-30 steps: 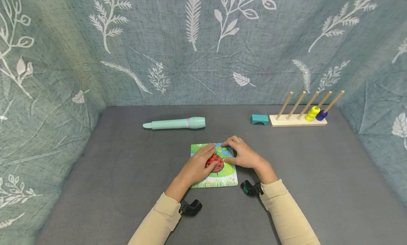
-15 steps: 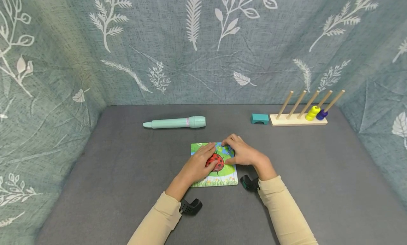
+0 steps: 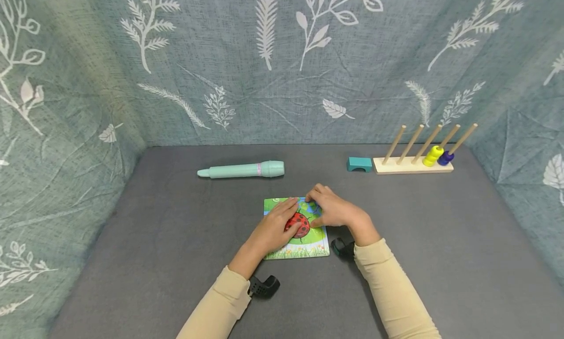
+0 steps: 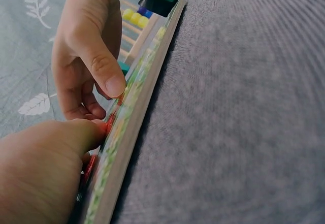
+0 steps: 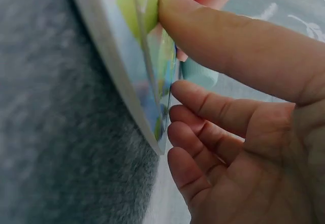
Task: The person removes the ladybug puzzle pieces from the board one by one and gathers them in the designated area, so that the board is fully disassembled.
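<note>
A square picture puzzle board [image 3: 315, 238] with a red ladybug [image 3: 300, 225] on green lies flat in the head view. My left hand [image 3: 275, 227] rests on its left part, fingers outstretched, thumb at the ladybug. Over the upper right corner my right hand [image 3: 335, 209] touches the board, its fingers gently bent near the top edge and its thumb beside the ladybug. In the right wrist view that thumb [image 5: 190, 16] lies on the picture, with a thin seam line showing nearby. The left wrist view shows the board's pale edge [image 4: 144, 107] from the side.
Behind the board lies a mint-green marker-shaped stick [image 3: 240, 170]. To the back right are a teal arch block [image 3: 359, 164] and a wooden peg stand [image 3: 398, 168] with yellow beads [image 3: 434, 156] and dark blue beads [image 3: 446, 158]. A leaf-patterned curtain [image 3: 282, 99] borders the grey table [image 3: 145, 260].
My right wrist and forearm have shifted slightly up and left, while its fingers stay at the board's upper right corner. My left hand and the board have hardly moved.
</note>
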Demonstrator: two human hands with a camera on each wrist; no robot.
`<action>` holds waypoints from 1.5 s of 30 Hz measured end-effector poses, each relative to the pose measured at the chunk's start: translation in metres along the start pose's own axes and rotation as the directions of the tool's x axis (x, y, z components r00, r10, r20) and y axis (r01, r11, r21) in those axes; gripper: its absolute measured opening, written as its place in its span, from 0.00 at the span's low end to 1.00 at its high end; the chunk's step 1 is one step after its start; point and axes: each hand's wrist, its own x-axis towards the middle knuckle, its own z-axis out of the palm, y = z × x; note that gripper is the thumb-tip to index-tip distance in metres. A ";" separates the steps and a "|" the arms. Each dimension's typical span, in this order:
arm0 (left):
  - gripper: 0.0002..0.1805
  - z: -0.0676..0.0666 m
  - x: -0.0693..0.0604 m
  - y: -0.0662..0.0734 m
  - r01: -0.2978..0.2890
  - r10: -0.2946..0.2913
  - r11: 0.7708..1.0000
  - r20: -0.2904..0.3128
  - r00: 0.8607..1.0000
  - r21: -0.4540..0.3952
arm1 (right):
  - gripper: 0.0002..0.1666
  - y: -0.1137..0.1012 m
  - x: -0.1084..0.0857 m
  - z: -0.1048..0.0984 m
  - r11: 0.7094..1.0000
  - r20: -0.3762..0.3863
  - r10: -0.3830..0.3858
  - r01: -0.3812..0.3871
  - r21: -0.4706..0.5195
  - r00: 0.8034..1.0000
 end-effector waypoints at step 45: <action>0.28 0.000 -0.001 0.001 -0.010 0.010 1.000 -0.012 1.000 0.010 | 0.27 0.008 0.008 0.000 0.994 -0.028 -0.034 0.037 0.102 0.999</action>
